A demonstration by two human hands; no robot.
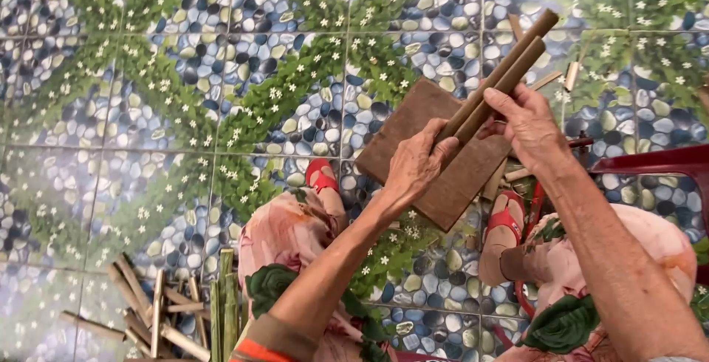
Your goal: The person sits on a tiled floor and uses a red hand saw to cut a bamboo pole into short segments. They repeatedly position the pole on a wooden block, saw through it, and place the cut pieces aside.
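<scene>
Under my feet is a tiled floor (111, 148) printed with pebbles and leafy vines. A pile of split bamboo sticks (166, 314) lies at my lower left, a flat wooden board (413, 122) ahead.

Both hands meet above the floor (148, 148). The left hand (410, 164) grips the near end of two sticks (496, 81); the right hand (526, 122) holds them just beyond, to its right. A board (421, 122) lies under both hands, between two sandals (322, 175). A pile of sticks (159, 314) lies well left of and nearer than the left hand. A chair (665, 162) stands right of the right hand.
</scene>
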